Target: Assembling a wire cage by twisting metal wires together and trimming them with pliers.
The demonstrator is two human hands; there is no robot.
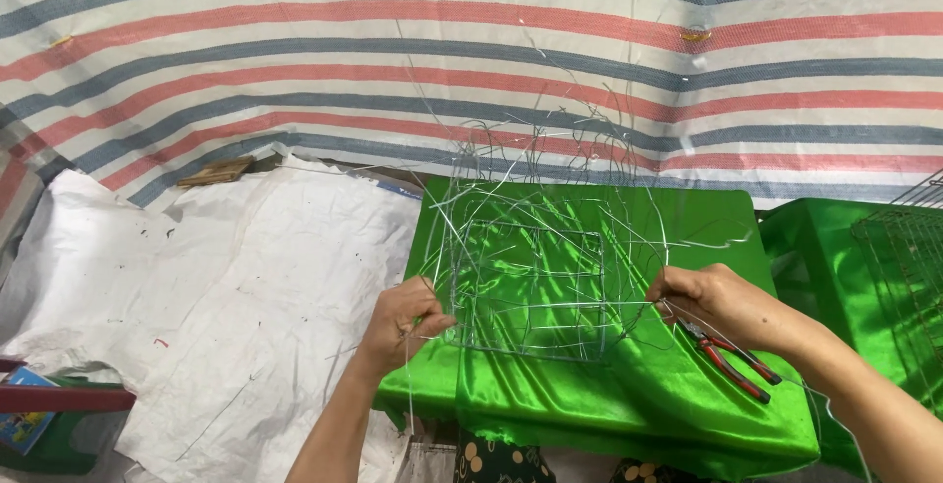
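The wire frame (530,291) lies on the green tabletop (589,395), light, springy, with loose sharp ends. The left hand (401,318) pinches its left edge; the right hand (712,298) grips the right edge and red-handled pliers (732,357); the stiffer edges seem safest to hold.

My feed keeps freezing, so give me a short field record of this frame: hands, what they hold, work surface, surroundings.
left hand: left hand pinches wire at the left edge of the wire grid
right hand: right hand grips the grid's right edge and holds red-handled pliers
grid state: square frame, many loose wire ends sticking up
work surface: green satin-covered stand
right side: wire mesh cage on a second green stand
floor: white sacking, striped tarp behind
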